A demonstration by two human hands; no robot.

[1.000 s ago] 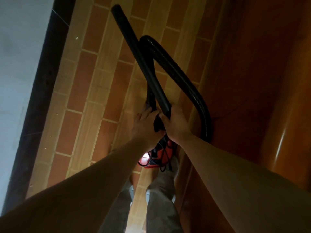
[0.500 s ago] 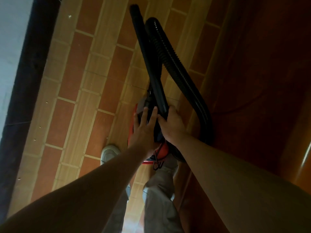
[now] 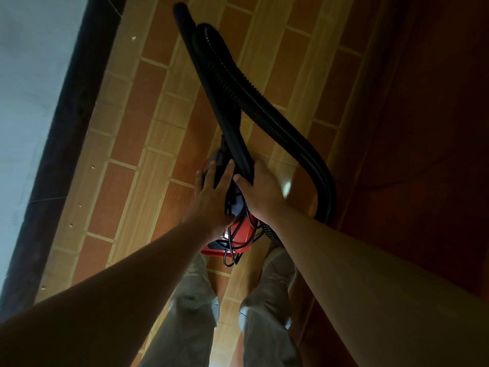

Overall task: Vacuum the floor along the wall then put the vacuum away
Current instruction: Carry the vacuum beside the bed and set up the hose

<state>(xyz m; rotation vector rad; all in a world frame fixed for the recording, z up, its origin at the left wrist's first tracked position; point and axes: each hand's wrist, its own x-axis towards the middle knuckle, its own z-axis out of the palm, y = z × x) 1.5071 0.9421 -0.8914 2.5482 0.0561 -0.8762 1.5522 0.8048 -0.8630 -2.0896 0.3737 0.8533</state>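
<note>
A small red vacuum body (image 3: 239, 235) hangs in front of my legs, its black cord looped loosely over it. The straight black tube (image 3: 209, 86) points up and away from me. Beside it, the ribbed black hose (image 3: 267, 112) arcs out to the right and curves back down to the body. My right hand (image 3: 260, 188) grips the tube's lower end. My left hand (image 3: 211, 193) lies with straight fingers against the vacuum's dark top, just left of the tube. The handle under both hands is hidden.
The floor (image 3: 148, 144) is laid in orange and tan tiles. A dark baseboard (image 3: 66, 144) and a pale wall (image 3: 26, 88) run along the left. A dark reddish wooden surface (image 3: 423, 128) fills the right. My trouser legs (image 3: 267, 313) are below the vacuum.
My left hand has uncurled from its grip and now lies flat on the vacuum's top. The vacuum has stayed in my hands while the view shifted over the floor.
</note>
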